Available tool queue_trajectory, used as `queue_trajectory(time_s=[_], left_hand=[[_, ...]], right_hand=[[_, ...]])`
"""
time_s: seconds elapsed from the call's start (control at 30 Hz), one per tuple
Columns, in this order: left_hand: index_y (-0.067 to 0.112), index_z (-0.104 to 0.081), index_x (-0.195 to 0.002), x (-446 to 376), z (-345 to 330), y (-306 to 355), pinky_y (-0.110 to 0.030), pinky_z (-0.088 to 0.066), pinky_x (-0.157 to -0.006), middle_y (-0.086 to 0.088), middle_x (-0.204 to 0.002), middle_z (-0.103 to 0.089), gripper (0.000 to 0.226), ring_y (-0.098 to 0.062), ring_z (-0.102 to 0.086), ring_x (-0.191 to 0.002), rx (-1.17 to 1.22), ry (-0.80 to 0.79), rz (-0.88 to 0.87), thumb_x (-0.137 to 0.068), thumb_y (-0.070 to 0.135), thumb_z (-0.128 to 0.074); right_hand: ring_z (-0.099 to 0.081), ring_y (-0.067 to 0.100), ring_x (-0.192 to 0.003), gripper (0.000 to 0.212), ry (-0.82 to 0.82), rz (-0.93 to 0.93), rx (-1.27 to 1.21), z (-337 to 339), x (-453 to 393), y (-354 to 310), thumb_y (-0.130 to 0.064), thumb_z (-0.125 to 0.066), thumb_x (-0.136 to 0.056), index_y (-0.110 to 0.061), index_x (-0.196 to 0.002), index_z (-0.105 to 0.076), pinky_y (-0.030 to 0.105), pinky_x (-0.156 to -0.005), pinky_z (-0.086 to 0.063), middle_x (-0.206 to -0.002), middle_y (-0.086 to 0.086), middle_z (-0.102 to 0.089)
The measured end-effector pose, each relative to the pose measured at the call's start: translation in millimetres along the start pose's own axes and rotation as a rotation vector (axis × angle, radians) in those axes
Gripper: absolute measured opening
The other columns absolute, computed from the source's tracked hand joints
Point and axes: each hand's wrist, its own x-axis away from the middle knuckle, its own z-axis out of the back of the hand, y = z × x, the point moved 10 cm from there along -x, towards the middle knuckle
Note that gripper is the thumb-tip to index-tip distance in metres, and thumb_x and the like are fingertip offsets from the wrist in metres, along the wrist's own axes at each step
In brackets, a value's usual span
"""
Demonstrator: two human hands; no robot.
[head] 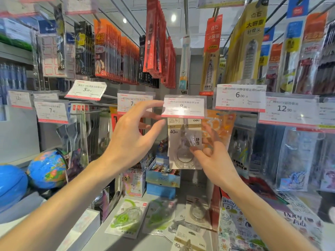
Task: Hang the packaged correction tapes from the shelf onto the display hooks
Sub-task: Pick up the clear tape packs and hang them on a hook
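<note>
While perhaps grey, shelf point(159, 200) among hooks point(108, 96).

A shop display of stationery fills the view. Rows of metal hooks point(126, 13) carry hanging red pen packs point(155, 42) and yellow refill packs point(248, 44). Price tags point(239, 96) in clear holders front the lower hooks. Two round ceiling lights point(173, 17) glow above. At the left, a globe point(47, 169) stands on a grey shelf point(21, 160), beside what seems a blue ball point(10, 182). Small printed boxes point(163, 175) stand further in.
</note>
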Motion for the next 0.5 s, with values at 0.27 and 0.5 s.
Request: queue_trajectory(time_s=[0.27, 0.5], left_hand=[[0.038, -0.057, -0.124, 45, -46, -57, -0.017, -0.053, -0.082, 0.026, -0.11, -0.066, 0.03, 0.005, -0.064, -0.102, 0.034, -0.046, 0.265, -0.097, 0.027, -0.067], [0.057, -0.007, -0.153, 25, -115, -105, -0.027, -0.055, -0.089, 0.018, -0.134, -0.064, 0.064, -0.009, -0.073, -0.103, 0.128, -0.291, 0.402, -0.101, 0.059, -0.045]], right_hand=[[-0.069, 0.015, -0.122, 0.073, 0.019, -0.007, 0.042, -9, -6, 2, -0.019, -0.06, -0.102, -0.044, -0.159, -0.023, 0.037, -0.105, -0.055, -0.145, -0.003, -0.065], [-0.059, -0.027, -0.085, 0.079, 0.053, -0.026, 0.133, -21, -26, 23, -0.019, -0.057, -0.101, -0.053, -0.156, -0.013, 0.001, -0.07, -0.047, -0.111, -0.051, -0.058]])
